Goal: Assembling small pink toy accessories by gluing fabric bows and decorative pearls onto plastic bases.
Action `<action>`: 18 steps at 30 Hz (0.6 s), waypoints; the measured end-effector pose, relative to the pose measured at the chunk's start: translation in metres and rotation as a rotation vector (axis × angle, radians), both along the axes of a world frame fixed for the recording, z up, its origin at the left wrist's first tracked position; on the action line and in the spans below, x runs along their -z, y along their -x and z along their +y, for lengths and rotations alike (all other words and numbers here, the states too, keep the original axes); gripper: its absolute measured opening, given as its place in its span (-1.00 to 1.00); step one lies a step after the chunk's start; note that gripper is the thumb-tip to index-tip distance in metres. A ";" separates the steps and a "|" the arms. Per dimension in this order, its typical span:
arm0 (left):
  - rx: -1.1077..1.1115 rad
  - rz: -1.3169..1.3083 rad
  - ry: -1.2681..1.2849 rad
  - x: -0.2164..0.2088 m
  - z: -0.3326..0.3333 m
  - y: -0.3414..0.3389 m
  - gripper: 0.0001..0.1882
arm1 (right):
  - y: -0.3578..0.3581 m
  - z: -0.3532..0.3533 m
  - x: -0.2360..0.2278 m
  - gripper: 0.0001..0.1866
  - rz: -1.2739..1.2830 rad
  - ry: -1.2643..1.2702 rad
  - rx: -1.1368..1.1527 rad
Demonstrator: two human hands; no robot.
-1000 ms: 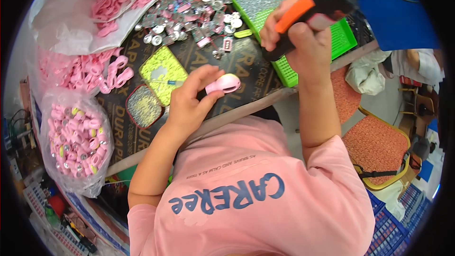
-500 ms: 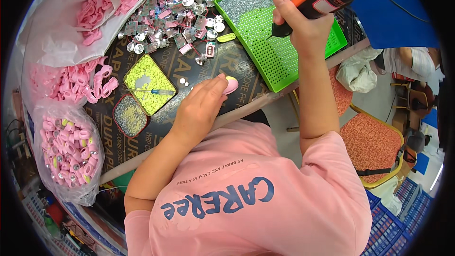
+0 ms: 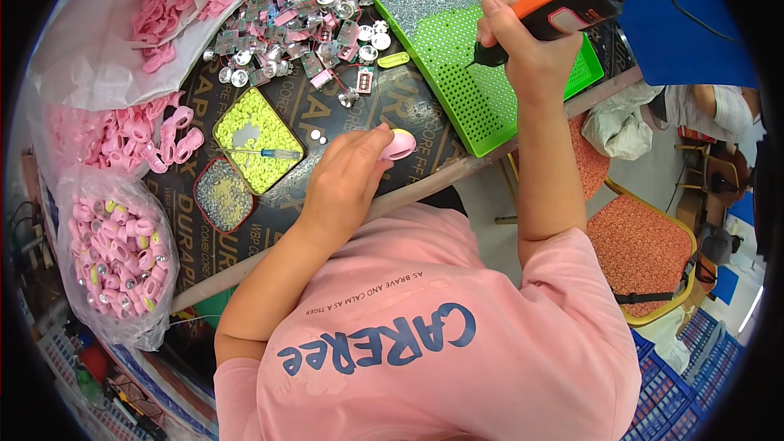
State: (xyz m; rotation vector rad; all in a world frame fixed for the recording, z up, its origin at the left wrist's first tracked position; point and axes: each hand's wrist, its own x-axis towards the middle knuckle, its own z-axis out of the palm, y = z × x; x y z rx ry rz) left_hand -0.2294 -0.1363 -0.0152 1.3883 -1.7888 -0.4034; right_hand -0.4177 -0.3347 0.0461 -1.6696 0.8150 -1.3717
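My left hand (image 3: 347, 175) is closed round a small pink plastic housing (image 3: 399, 145) with a yellow-green part along its top, just above the table near its front edge. An electric screwdriver (image 3: 584, 6), black with an orange strip, is gripped in my right hand (image 3: 539, 53). Its bit points down over the perforated part of a green tray (image 3: 482, 147); whether it touches the tray I cannot tell. Silver screws (image 3: 437, 4) are heaped in the tray's far left part. A loose yellow-green strip-shaped piece (image 3: 394, 60) lies beside the tray.
Small circuit modules with lamp cups (image 3: 314, 20) are piled at the back. On the left are a box of yellow-green parts (image 3: 282, 126) with a small screwdriver across it, a dish of small parts (image 3: 224, 196), loose pink shells (image 3: 131, 139) and a bag of pink assemblies (image 3: 118, 261).
My left hand has turned the pink housing, so its hollow opening now shows more. The electric screwdriver stays over the green tray, with only a slight shift in the picture.
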 end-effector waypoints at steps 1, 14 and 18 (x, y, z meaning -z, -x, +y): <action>-0.011 0.013 0.000 0.000 0.000 0.000 -0.44 | 0.000 0.001 0.000 -0.75 0.007 0.003 0.012; -0.051 0.050 -0.100 0.006 0.000 -0.003 -0.49 | -0.004 0.046 -0.033 -0.85 -0.414 -0.361 -0.385; -0.055 0.053 -0.093 0.006 0.000 -0.002 -0.49 | -0.012 0.068 -0.022 -0.78 -0.031 -0.245 -0.353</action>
